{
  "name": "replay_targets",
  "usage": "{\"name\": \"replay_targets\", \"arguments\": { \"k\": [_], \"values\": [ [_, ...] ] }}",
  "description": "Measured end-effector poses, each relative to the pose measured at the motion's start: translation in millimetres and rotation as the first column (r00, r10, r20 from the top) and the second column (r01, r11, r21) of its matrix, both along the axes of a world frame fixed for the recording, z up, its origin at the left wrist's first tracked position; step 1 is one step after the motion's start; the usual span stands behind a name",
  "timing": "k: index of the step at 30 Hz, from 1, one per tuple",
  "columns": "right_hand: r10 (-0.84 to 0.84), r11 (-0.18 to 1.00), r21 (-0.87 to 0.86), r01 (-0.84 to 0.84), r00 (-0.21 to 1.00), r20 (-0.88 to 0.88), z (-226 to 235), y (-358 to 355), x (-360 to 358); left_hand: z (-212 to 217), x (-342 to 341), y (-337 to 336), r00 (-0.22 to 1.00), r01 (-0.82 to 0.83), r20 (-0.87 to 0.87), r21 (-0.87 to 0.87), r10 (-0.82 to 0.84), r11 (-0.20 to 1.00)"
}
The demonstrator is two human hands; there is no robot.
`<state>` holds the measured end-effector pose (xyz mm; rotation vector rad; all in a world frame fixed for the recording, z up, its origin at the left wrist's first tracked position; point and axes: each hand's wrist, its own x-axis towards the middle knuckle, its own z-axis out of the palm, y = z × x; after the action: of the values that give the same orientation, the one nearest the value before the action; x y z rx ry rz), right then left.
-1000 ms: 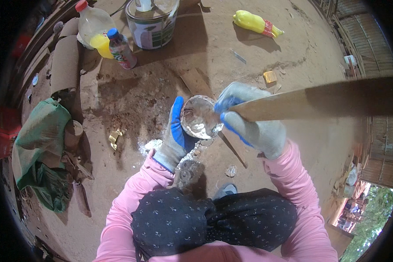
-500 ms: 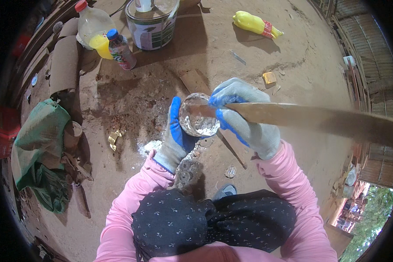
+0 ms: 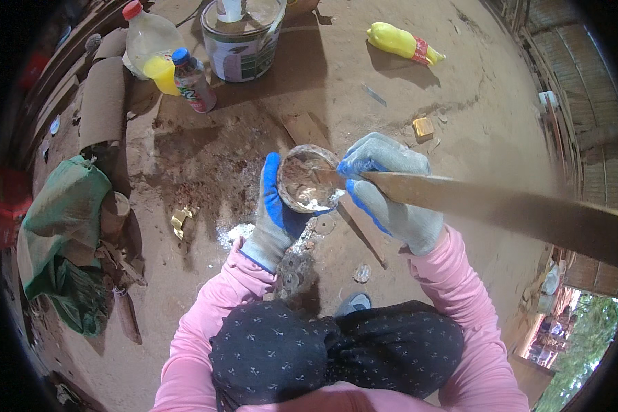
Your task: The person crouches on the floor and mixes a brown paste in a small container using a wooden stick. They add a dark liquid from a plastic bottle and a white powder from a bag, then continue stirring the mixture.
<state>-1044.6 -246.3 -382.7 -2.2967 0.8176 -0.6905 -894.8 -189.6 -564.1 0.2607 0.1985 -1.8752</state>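
My left hand (image 3: 276,220), in a grey and blue work glove, is closed round the side of a small round bowl (image 3: 286,198). The bowl is crusted with brown and white residue and tilts toward me. In a similar glove, my right hand (image 3: 397,189) grips a long flat wooden slat (image 3: 474,199). One end of the slat reaches into the bowl's mouth; the other runs out toward the right edge of view. White powder (image 3: 235,234) lies on the dirt floor beside my left wrist.
Beyond my hands stand a lidded bucket (image 3: 240,55), a large bottle (image 3: 151,44) with yellow liquid and a small blue-capped bottle (image 3: 193,81). A yellow bottle (image 3: 398,40) lies farther right, beyond a small yellow box (image 3: 423,128). A green sack (image 3: 65,233) lies at left.
The bowl has shifted slightly left and its mouth has turned. My right hand has moved slightly right and down, with the slat's outer end swinging lower.
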Motion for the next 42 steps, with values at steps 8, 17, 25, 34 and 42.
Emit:
{"name": "replay_targets", "arguments": {
  "k": [8, 17, 25, 34, 42],
  "values": [
    [-0.016, 0.999, 0.034, 0.01, 0.987, 0.162, -3, 0, 6, 5, -3, 4, 0.998, -0.026, 0.058, -0.011, 0.026, 1.0],
    [-0.034, 0.981, 0.195, -0.002, 0.983, 0.182, -3, 4, 4, 6, -3, 1, 0.999, -0.038, 0.02, -0.007, 0.038, 0.999],
    [-0.004, 0.989, 0.145, -0.004, 0.998, 0.058, 1, 6, -4, 7, 6, 0, 0.999, -0.027, 0.029, -0.032, 0.028, 0.999],
    [0.018, 0.998, -0.064, -0.012, 0.996, 0.088, 1, -2, 1, 6, 2, 0, 0.984, -0.109, 0.142, 0.02, 0.105, 0.994],
    [-0.066, 0.979, 0.203, 0.016, 0.969, 0.239, 0, 7, 11, 7, -2, 7, 0.995, -0.039, 0.087, -0.061, 0.045, 0.997]
  ]
}}
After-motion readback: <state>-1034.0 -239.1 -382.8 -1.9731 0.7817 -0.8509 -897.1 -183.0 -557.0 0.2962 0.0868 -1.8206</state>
